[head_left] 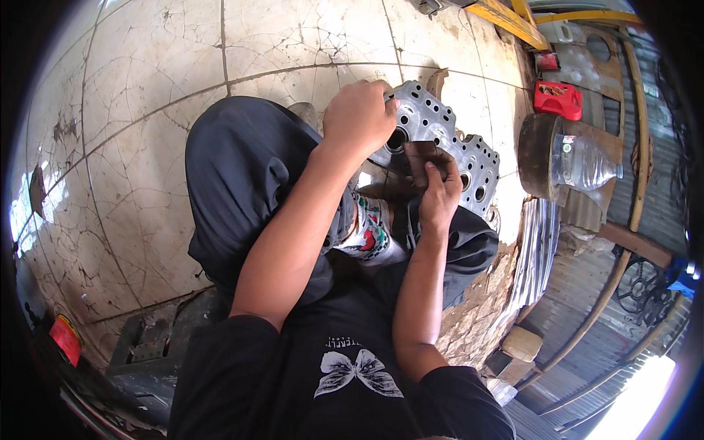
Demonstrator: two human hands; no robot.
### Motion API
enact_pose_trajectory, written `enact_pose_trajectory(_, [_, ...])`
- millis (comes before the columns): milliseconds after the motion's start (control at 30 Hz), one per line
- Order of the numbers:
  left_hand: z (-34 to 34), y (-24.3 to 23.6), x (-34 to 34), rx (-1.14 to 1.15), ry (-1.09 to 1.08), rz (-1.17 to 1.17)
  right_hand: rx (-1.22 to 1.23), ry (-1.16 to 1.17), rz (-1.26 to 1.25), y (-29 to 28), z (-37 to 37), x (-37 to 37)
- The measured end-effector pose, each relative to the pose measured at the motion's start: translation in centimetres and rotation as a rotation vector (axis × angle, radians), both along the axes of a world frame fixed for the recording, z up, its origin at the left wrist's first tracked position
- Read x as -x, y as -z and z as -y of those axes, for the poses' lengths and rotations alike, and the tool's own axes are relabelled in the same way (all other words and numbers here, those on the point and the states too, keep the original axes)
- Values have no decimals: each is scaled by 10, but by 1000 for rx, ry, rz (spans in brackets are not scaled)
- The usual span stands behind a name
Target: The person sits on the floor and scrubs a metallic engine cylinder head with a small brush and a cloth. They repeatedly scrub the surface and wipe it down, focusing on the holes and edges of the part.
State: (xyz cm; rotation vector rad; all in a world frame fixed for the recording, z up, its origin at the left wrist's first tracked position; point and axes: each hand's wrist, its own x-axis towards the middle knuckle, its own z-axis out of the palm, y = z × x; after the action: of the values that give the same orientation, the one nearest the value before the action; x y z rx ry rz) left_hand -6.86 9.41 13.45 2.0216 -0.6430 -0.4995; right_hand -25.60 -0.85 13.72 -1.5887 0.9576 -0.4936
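In front of me, between my knees, a grey metal engine cylinder head point(433, 126) with many round holes lies slanted. My left hand point(358, 117) is closed on its far left edge, the thumb against the metal and most fingers out of sight. Over the middle of the cylinder head, my right hand point(442, 187) pinches a small brown folded piece of sandpaper point(418, 163) between thumb and fingers. Whether the sandpaper touches the metal I cannot tell.
Cracked pale tiles point(154, 59) make up the floor. At right, a red plastic container point(559, 100) stands near a clear plastic bottle point(583, 163) and a round dark block point(534, 158). A yellow metal frame point(506, 23) is at the far right; corrugated sheets point(539, 249) line the right side.
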Motion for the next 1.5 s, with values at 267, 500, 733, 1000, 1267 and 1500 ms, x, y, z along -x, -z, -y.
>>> enact_pose_trajectory(267, [-1, 6, 0, -235, 133, -65, 293, -9, -163, 13, -9, -14])
enact_pose_trajectory(500, [-5, 1, -3, -197, 104, -54, 563, -69, -464, 1, -10, -33])
enact_pose_trajectory(733, [-5, 3, -4, -202, 133, -55, 570, -159, -497, -10, -11, -48])
enact_pose_trajectory(1000, [-5, 0, -1, -202, 118, -18, 554, -151, -526, -3, -5, -56])
enact_pose_trajectory(1267, [-4, 2, -2, -215, 111, -4, 599, -132, -541, -9, -8, -63])
enact_pose_trajectory(1500, [-4, -3, -2, -219, 99, 5, 573, -120, -527, -12, -7, -71])
